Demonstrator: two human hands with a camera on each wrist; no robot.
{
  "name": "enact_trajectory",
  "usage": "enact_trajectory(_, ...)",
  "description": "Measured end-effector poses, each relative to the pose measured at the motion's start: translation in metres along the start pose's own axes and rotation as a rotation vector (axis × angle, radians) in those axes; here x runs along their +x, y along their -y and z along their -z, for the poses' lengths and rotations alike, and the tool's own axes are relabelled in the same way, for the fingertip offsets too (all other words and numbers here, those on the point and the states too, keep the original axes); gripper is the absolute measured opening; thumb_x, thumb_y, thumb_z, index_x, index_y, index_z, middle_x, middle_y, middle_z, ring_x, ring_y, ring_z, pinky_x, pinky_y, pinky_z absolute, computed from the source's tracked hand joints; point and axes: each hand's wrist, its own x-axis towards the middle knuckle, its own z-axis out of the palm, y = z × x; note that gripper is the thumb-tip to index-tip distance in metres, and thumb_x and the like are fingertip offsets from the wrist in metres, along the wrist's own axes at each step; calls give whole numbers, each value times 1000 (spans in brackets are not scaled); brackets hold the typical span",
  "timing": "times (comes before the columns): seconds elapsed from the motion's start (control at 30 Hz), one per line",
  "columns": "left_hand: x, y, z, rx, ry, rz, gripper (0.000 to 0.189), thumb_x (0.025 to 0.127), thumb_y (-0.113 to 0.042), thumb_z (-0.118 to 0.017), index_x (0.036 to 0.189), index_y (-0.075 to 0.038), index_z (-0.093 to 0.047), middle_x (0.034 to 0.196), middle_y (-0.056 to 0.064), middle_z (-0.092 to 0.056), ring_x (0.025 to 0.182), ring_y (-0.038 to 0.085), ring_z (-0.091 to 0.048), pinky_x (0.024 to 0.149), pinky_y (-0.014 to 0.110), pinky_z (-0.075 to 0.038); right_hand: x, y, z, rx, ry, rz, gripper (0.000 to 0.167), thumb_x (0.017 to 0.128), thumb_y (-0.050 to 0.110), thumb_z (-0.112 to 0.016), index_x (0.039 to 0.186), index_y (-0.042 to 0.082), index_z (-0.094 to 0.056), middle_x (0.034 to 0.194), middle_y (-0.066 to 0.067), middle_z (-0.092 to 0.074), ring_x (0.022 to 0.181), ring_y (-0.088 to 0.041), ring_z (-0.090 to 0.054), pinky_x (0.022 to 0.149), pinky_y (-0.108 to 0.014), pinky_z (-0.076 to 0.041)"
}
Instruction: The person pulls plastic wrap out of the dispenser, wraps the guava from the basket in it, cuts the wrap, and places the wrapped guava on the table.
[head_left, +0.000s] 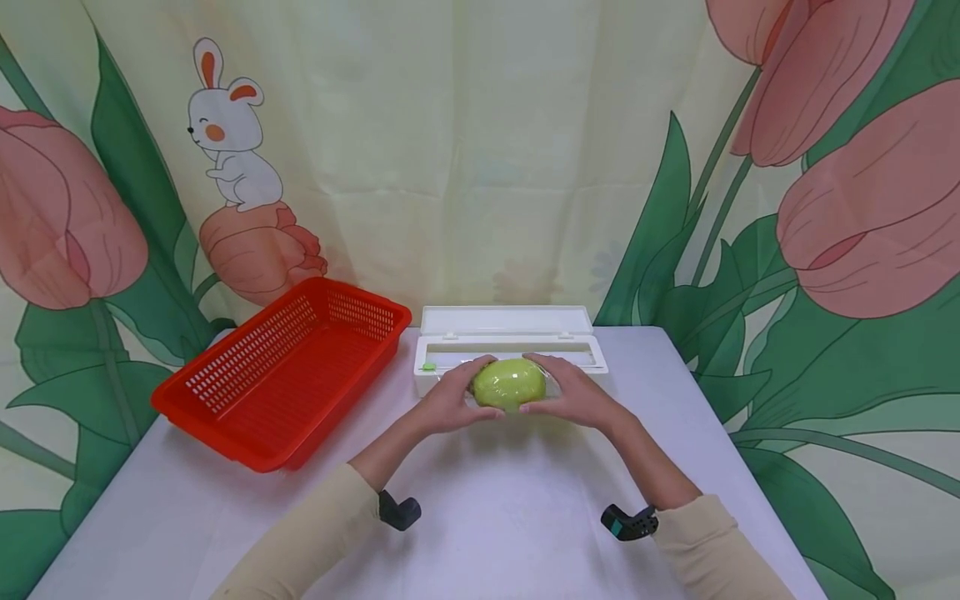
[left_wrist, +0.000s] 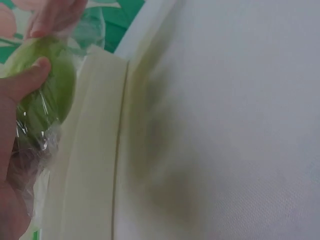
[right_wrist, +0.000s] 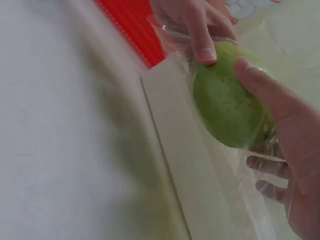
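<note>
Both hands hold a green mango wrapped in clear cling film, raised over the front of a white cling film dispenser. My left hand grips its left end, thumb on the near side and fingers over the top. The right hand grips the opposite end in the same way. Loose film bunches by the left palm in the left wrist view, and more film trails beneath the right fingers in the right wrist view. The dispenser's lid stands raised, and a small green slider sits at its left end.
A red plastic basket with slotted sides stands to the left on the white-covered table. Behind the table hangs a curtain printed with tulips and a rabbit. Each wrist wears a small black camera.
</note>
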Motion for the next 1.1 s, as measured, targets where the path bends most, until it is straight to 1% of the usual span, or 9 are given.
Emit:
enact_trajectory(0.17, 1, 1, 3, -45, 17, 17, 75, 77, -44, -79, 140, -26, -43, 127, -4, -57, 113, 13, -55, 95, 36, -51, 2, 0, -5, -9, -82, 92, 104, 65, 41, -89, 150, 17, -33, 148, -5, -45, 136, -28, -43, 107, -55, -41)
enact_trajectory(0.3, 1, 2, 6, -55, 42, 20, 75, 78, -44, -78, 141, -27, -42, 126, -6, -57, 111, 12, -55, 93, 33, -52, 3, -1, -9, -39, -101, 167, 112, 61, 42, -90, 151, 20, -29, 150, -4, -40, 135, -26, -43, 107, -52, -42)
enact_trajectory(0.5, 2, 2, 11, -66, 69, 45, 75, 78, -50, -75, 142, -26, -43, 119, -6, -60, 103, 13, -56, 83, 29, -52, 2, 0, -16, -45, -115, 208, 112, 60, 39, -91, 151, 24, -27, 147, -5, -40, 128, -26, -48, 104, -50, -45)
enact_trajectory(0.63, 5, 1, 15, -74, 92, 65, 73, 79, -52, -73, 140, -26, -45, 116, -6, -60, 104, 13, -55, 83, 31, -51, 2, 2, -21, -23, -148, 236, 111, 60, 28, -93, 150, 20, -28, 143, -7, -42, 126, -26, -49, 104, -49, -46)
enact_trajectory(0.7, 7, 0, 17, -74, 106, 72, 71, 79, -53, -72, 140, -27, -46, 116, -7, -60, 106, 13, -55, 84, 32, -51, 3, 2, -23, -17, -161, 247, 107, 62, 22, -92, 149, 19, -30, 141, -8, -44, 124, -25, -49, 103, -48, -46)
enact_trajectory(0.83, 11, -2, 21, -61, 127, 95, 71, 79, -55, -70, 140, -30, -45, 119, -8, -60, 109, 13, -54, 87, 33, -51, 6, 4, -24, -12, -184, 240, 95, 66, 19, -90, 145, 16, -36, 136, -8, -48, 121, -24, -51, 101, -46, -47)
enact_trajectory(0.93, 13, -4, 22, -34, 126, 114, 73, 80, -58, -69, 143, -31, -43, 123, -7, -59, 111, 13, -54, 88, 34, -52, 8, 4, -22, 2, -195, 215, 92, 67, 20, -89, 144, 15, -39, 134, -8, -50, 120, -25, -52, 100, -47, -48)
enact_trajectory(1.03, 14, -7, 25, -3, 101, 113, 79, 81, -58, -68, 147, -28, -39, 133, -3, -56, 116, 17, -54, 91, 38, -53, 10, 5, -19, 23, -190, 187, 92, 68, 21, -89, 145, 17, -38, 135, -9, -51, 119, -26, -53, 98, -48, -48)
enact_trajectory(1.1, 14, -8, 26, 23, 69, 95, 82, 81, -56, -69, 149, -25, -36, 140, -1, -52, 122, 21, -52, 95, 43, -51, 12, 5, -17, 31, -182, 162, 93, 68, 23, -88, 146, 18, -37, 136, -10, -51, 119, -27, -53, 97, -48, -49)
